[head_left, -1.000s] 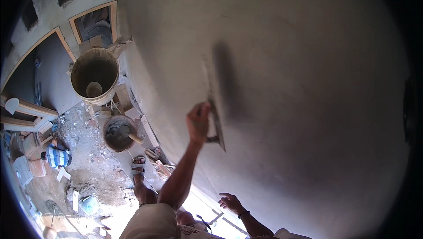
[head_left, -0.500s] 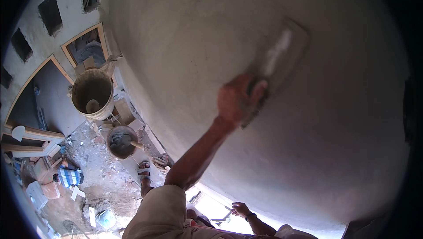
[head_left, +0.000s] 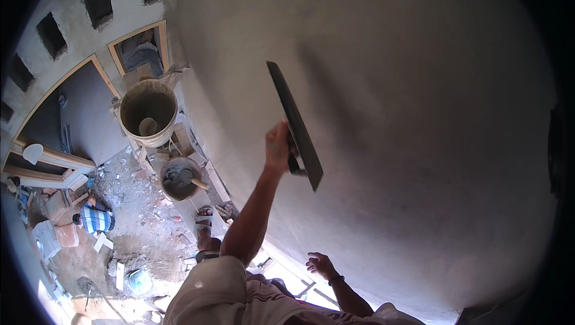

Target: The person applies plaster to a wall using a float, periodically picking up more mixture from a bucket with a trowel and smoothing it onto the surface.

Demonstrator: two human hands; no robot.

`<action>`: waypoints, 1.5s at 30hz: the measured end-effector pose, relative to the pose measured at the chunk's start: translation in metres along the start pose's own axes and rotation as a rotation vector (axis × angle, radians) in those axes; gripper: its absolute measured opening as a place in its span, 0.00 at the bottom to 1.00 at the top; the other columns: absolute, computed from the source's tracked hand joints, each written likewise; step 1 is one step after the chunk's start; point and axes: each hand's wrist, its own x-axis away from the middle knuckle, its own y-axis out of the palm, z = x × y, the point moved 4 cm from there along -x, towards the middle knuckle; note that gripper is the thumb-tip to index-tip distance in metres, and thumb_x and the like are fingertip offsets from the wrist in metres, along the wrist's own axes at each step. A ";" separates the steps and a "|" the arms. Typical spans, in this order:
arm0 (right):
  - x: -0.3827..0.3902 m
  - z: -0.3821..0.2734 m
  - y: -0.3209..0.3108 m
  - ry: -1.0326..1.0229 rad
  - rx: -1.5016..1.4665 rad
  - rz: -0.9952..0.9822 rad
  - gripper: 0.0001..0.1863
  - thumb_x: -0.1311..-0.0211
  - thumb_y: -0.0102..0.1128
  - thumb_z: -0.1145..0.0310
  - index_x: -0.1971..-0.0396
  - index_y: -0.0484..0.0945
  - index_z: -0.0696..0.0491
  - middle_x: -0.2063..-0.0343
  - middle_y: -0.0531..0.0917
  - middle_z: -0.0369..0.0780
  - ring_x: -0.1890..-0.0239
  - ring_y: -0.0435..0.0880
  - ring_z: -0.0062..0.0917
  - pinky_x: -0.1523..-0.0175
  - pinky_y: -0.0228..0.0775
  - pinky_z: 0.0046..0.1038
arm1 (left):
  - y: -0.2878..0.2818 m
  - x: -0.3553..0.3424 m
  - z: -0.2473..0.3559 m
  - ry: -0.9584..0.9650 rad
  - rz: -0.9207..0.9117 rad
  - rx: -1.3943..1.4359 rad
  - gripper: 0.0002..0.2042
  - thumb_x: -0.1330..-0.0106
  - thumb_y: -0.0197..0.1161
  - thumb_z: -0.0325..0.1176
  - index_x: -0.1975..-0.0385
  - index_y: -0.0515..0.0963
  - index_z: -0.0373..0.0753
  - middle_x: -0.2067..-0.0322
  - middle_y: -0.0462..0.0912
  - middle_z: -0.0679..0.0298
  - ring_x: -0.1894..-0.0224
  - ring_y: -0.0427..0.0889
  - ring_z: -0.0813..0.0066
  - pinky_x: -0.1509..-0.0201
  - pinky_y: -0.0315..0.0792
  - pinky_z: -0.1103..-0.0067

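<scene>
My left hand (head_left: 277, 148) is closed around the handle of a plastering trowel (head_left: 297, 124). The trowel's long flat blade shows nearly edge-on, tilted, and stands off the grey plastered wall (head_left: 407, 145), casting a dark shadow on it. Lower down, my right hand (head_left: 322, 265), with a dark band at the wrist, hangs near the wall's lower part. Its fingers are loosely bent and apart, with nothing in them.
A large bucket (head_left: 129, 127) with a scoop in it stands left of the wall. Beside it a round pan (head_left: 165, 188) holds wet mortar and a wooden-handled tool. My sandalled foot (head_left: 204, 220) rests on a plank. A person in a striped shirt (head_left: 96, 219) is low on the rubble-strewn floor.
The trowel has come off the wall and moved left and down, turning from flat against the plaster to edge-on. The view has shifted slightly. My right hand stays low, empty.
</scene>
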 end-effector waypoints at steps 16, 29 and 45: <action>-0.003 0.018 -0.015 0.220 0.025 0.050 0.20 0.32 0.50 0.69 0.41 0.70 0.56 0.65 0.84 0.46 0.71 0.85 0.28 0.66 0.80 0.30 | 0.195 0.025 0.076 0.877 -0.078 -0.873 0.18 0.33 0.60 0.46 0.55 0.80 0.37 0.63 0.83 0.50 0.63 0.83 0.50 0.61 0.77 0.65; -0.009 -0.055 -0.021 -0.005 0.029 0.067 0.21 0.32 0.53 0.66 0.41 0.71 0.54 0.66 0.85 0.45 0.70 0.85 0.27 0.64 0.80 0.27 | 0.023 -0.113 0.053 0.226 0.176 -0.303 0.19 0.31 0.59 0.45 0.79 0.75 0.37 0.89 0.63 0.73 0.92 0.61 0.85 0.91 0.55 0.79; 0.011 0.033 -0.055 0.304 0.064 0.171 0.18 0.32 0.51 0.68 0.44 0.73 0.53 0.65 0.85 0.45 0.71 0.86 0.30 0.67 0.81 0.32 | 0.228 0.106 0.052 1.086 -0.441 -0.789 0.21 0.36 0.63 0.46 0.48 0.76 0.40 0.63 0.82 0.54 0.64 0.83 0.51 0.59 0.78 0.66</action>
